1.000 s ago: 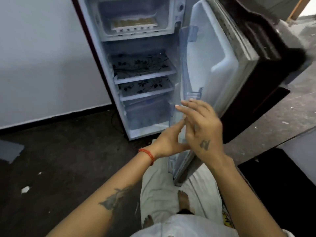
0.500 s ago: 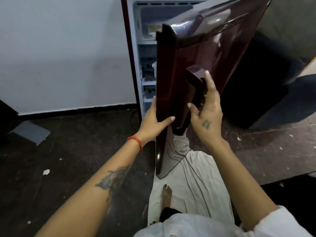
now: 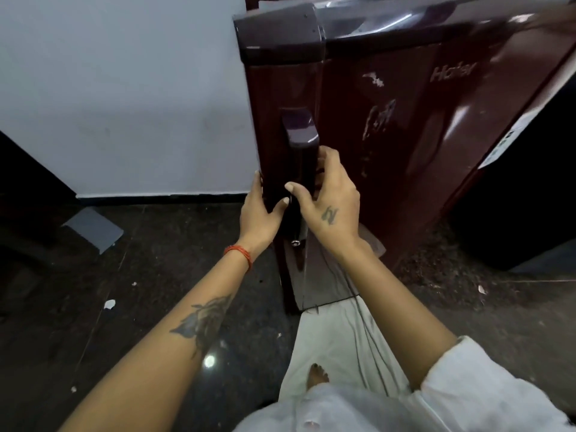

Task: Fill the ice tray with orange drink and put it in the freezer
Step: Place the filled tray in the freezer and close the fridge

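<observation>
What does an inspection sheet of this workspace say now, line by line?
Surface: dark floor, dusty.
Job's things: maroon fridge door looks shut; ice tray not visible.
Clutter: white scraps and a grey sheet on the floor.
Grippers: left hand flat against the door's edge; right hand curled round the handle.
Cables: nothing seen.
Surroundings: pale wall at left; dark object at right.

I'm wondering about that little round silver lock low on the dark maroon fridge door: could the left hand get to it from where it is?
Probably yes. The left hand rests against the door's edge just above the silver lock, with nothing between them.
</observation>
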Demonstrator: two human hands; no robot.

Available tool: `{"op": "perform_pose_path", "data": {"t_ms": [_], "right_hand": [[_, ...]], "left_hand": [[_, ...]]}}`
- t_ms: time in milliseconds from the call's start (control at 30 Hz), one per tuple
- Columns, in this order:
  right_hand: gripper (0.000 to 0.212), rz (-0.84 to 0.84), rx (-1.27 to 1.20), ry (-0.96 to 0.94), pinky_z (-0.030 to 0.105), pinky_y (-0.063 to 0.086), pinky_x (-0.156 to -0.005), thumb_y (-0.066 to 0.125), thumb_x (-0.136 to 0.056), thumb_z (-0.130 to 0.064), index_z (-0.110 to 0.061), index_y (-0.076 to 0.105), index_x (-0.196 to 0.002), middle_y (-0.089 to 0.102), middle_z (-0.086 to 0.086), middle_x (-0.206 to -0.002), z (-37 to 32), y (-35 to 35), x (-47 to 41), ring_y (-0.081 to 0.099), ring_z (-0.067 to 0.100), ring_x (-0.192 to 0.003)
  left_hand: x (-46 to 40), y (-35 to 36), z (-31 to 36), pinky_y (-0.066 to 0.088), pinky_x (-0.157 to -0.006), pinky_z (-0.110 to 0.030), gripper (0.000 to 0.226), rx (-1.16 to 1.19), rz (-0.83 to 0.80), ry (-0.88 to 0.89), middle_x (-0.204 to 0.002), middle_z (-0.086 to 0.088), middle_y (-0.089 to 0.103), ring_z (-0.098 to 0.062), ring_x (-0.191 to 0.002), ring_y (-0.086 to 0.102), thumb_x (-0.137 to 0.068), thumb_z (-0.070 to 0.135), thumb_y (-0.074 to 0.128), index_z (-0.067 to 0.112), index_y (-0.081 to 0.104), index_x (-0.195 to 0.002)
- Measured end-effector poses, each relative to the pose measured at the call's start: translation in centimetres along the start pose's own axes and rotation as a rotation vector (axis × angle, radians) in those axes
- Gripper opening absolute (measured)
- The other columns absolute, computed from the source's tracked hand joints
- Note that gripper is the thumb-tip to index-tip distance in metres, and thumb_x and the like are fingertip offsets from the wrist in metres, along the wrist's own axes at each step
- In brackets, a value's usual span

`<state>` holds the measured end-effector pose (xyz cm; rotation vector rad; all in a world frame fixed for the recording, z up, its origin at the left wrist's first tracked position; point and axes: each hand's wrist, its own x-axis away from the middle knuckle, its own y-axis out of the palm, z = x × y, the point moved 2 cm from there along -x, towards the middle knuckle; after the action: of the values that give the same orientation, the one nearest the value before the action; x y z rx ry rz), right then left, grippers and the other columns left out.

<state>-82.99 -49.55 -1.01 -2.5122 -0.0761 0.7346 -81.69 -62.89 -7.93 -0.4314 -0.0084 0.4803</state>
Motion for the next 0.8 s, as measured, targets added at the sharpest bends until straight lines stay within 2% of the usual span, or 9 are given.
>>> {"op": "perform_pose_path", "data": {"t_ms": [67,133,333,433,533,600,667,700,800], "right_hand": [[0.054,-0.002,0.006,-0.008,0.034,0.055,-0.077,0.068,-0.083,-0.035,-0.011,0.045,-0.125,0.062,0.000,-0.117,0.2,1.1,-1.3,0.064,0.016,-0.101],[0.054,-0.009,0.015,-0.013,0.033,0.054,-0.077,0.067,-0.084,-0.035,-0.010,0.045,-0.126,0.061,0.002,-0.119,0.3,2.1,-2.5,0.063,0.017,-0.105],[0.052,-0.021,0.043,-0.003,0.033,0.053,-0.076,0.064,-0.086,-0.034,-0.010,0.044,-0.127,0.060,0.003,-0.121,1.0,4.9,-5.8,0.063,0.018,-0.105],[0.053,0.003,0.059,0.010,0.034,0.054,-0.073,0.065,-0.085,-0.033,-0.009,0.043,-0.127,0.060,0.004,-0.121,1.3,6.1,-7.2,0.064,0.020,-0.102],[0.053,0.036,0.077,0.047,0.034,0.053,-0.071,0.065,-0.085,-0.032,-0.009,0.044,-0.127,0.061,0.004,-0.119,1.4,7.1,-8.2,0.065,0.021,-0.100],[0.052,0.038,0.094,0.073,0.034,0.053,-0.071,0.065,-0.085,-0.033,-0.010,0.044,-0.128,0.061,0.004,-0.119,1.4,7.7,-8.5,0.064,0.021,-0.100],[0.052,0.030,0.108,0.102,0.035,0.054,-0.072,0.063,-0.086,-0.035,-0.011,0.043,-0.128,0.061,0.002,-0.120,1.6,7.9,-8.6,0.064,0.020,-0.101],[0.052,0.026,0.109,0.122,0.035,0.054,-0.072,0.063,-0.086,-0.036,-0.011,0.043,-0.127,0.061,0.001,-0.120,1.7,7.9,-8.5,0.064,0.019,-0.102],[0.049,0.030,0.093,0.174,0.035,0.053,-0.074,0.064,-0.086,-0.037,-0.013,0.045,-0.124,0.063,-0.001,-0.116,1.6,7.9,-8.2,0.062,0.016,-0.102]], "left_hand": [[-1.2,0.0,-0.2,0.044,-0.093,-0.025,0.062,-0.009,0.009,-0.003,-0.127,0.016,0.049,-0.011,-0.117,0.052,-0.088,0.018,0.061,0.027,0.033,-0.142],[-2.5,0.1,-0.3,0.044,-0.087,-0.023,0.061,-0.029,0.010,-0.008,-0.124,0.018,0.045,-0.010,-0.113,0.051,-0.089,0.016,0.059,0.029,0.031,-0.142],[-6.6,0.1,-0.7,0.051,-0.095,-0.042,0.058,0.009,-0.017,-0.044,-0.118,0.021,0.038,-0.021,-0.115,0.057,-0.093,0.014,0.051,0.031,0.028,-0.143],[-8.5,0.3,-1.2,0.052,-0.091,-0.041,0.054,0.010,-0.041,-0.035,-0.125,0.020,0.039,-0.020,-0.111,0.059,-0.095,0.016,0.047,0.031,0.028,-0.143],[-10.2,0.5,-1.7,0.052,-0.092,-0.040,0.055,0.022,-0.069,-0.026,-0.144,0.008,0.040,-0.022,-0.118,0.056,-0.097,0.018,0.046,0.029,0.024,-0.146],[-11.0,0.4,-2.0,0.053,-0.089,-0.034,0.054,0.031,-0.060,-0.012,-0.145,0.004,0.041,-0.019,-0.113,0.059,-0.096,0.017,0.046,0.028,0.026,-0.145],[-11.3,0.3,-2.3,0.050,-0.078,-0.021,0.053,0.025,-0.030,0.008,-0.142,0.004,0.045,-0.004,-0.093,0.060,-0.095,0.018,0.048,0.027,0.029,-0.144],[-11.2,0.4,-2.3,0.048,-0.079,-0.018,0.053,0.031,-0.019,0.017,-0.141,0.005,0.045,0.000,-0.092,0.058,-0.094,0.019,0.049,0.027,0.029,-0.143],[-10.9,0.5,-2.8,0.043,-0.092,-0.022,0.054,0.076,-0.011,0.042,-0.145,0.004,0.042,-0.001,-0.114,0.047,-0.094,0.022,0.049,0.024,0.029,-0.144]]}}
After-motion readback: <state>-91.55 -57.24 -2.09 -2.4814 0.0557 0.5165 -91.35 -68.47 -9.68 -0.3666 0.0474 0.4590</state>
